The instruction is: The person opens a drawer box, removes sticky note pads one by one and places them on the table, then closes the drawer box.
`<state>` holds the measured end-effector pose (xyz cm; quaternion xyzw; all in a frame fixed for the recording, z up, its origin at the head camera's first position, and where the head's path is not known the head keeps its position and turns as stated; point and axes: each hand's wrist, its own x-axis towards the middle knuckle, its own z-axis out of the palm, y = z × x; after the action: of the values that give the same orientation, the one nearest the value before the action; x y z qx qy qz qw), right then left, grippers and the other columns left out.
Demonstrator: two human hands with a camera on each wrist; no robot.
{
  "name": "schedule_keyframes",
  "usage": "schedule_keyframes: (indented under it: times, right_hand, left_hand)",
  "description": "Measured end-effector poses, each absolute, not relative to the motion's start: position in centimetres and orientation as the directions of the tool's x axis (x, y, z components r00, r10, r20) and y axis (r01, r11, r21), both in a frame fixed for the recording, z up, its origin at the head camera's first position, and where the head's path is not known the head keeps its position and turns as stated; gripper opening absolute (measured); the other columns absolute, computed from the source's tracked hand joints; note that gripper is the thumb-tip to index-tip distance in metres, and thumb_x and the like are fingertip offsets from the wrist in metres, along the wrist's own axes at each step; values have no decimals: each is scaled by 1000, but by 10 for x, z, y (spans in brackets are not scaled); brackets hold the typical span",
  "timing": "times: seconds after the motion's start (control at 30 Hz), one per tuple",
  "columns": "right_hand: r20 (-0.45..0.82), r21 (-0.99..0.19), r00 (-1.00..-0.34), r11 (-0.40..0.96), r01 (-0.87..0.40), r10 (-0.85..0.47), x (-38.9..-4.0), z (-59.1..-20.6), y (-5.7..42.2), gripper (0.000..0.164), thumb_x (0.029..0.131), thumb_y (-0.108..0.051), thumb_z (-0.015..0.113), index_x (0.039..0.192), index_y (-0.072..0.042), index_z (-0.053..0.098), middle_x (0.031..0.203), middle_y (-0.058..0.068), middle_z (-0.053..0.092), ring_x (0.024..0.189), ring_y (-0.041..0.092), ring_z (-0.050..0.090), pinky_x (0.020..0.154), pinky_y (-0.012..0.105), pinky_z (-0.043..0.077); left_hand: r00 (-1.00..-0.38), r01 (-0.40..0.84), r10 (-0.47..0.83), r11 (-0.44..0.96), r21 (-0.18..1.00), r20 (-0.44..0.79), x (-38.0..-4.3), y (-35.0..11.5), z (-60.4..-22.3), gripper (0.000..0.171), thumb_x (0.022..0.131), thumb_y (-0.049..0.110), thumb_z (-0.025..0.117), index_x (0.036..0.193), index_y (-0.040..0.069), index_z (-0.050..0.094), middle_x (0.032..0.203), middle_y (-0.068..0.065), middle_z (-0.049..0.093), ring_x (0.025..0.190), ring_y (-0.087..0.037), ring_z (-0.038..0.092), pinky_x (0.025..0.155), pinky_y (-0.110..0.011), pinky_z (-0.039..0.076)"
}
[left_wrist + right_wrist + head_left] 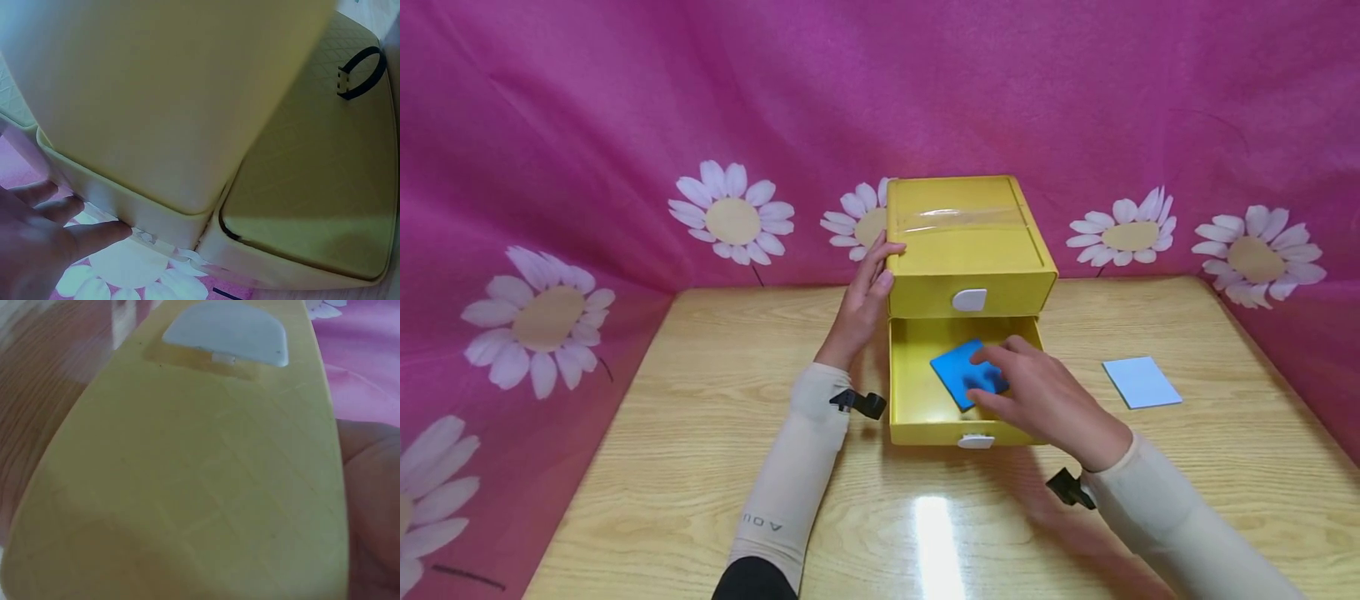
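A yellow two-drawer box (958, 242) stands on the table, its lower drawer (913, 392) pulled out and its upper one closed. My left hand (861, 308) rests against the box's left side, fingertips at the top edge; the left wrist view shows its extended fingers along the yellow wall. Inside the lower drawer lies a flat blue square (958, 371). Over it reaches my right hand (1045, 392), thumb and fingers spread apart, their shadow falling on the square. The right wrist view mostly shows the yellow drawer front (187, 462), with the hand partly visible at the right edge.
A pale blue square sheet (1142, 382) lies on the wooden table (700, 400), right of the box. White pull tabs (970, 300) mark the drawer fronts. Behind and at the sides hangs a pink cloth (850, 100) with white daisies.
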<state>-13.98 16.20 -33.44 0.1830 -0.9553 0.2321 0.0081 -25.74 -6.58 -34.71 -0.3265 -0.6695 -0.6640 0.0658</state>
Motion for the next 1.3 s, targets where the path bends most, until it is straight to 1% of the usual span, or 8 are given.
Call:
schedule_keyframes:
  times: [0.1,0.27,0.4,0.63,0.87,1.07,1.3]
  right_hand:
    - [91,-410,-934,842,-352,-346,-143,-336,161,43,84,-31,74,119,-7,64,103,13,58,84,21,51,66,34,47]
    - [74,-392,-933,850,-353,-353,-146,-336,159,46,84,-32,74,121,-6,63,110,16,57,93,26,51,72,39,50]
    - [44,-386,-932,854,-349,-361,-149,-335,159,48,85,-34,73,122,-6,62,112,16,56,94,28,50,72,40,51]
    - [-13,-369,-932,868,-333,-363,-157,-335,158,50,84,-36,73,122,-5,62,108,15,57,92,27,50,70,38,51]
    - [-56,-319,-931,890,-325,-360,-162,-336,155,51,83,-39,74,119,-5,64,102,13,57,89,25,51,70,38,52]
    - [-67,-288,-930,899,-329,-362,-165,-337,153,50,83,-40,73,118,-6,64,100,13,57,86,24,52,71,38,53]
    - [-64,-238,-925,906,-349,-373,-167,-339,153,47,83,-42,73,117,-10,68,91,11,55,81,23,49,64,32,48]
  left_hand:
    - [-773,526,354,-106,844,527,-258,-66,-347,40,100,11,36,138,-2,37,159,-20,8,145,-28,17,114,-38,24]
    - [-777,517,354,-111,849,520,-257,-66,-347,41,99,12,36,137,-1,37,159,-22,7,145,-27,17,115,-39,24]
    - [-782,514,348,-110,851,517,-257,-66,-347,41,99,14,37,137,0,38,159,-21,8,145,-26,18,114,-39,24]
    - [-777,523,344,-114,844,528,-258,-66,-347,41,99,12,37,137,-2,38,159,-20,10,145,-25,19,114,-37,25]
    - [-774,530,348,-101,842,529,-258,-67,-347,40,99,13,37,137,-1,39,159,-22,10,145,-27,18,115,-39,24]
    - [-783,525,349,-71,848,514,-257,-67,-345,41,99,15,37,138,1,40,159,-20,11,145,-27,18,115,-40,22]
    - [-782,531,348,-65,845,517,-258,-67,-346,42,98,14,37,137,-1,39,159,-20,12,145,-26,18,115,-39,22]
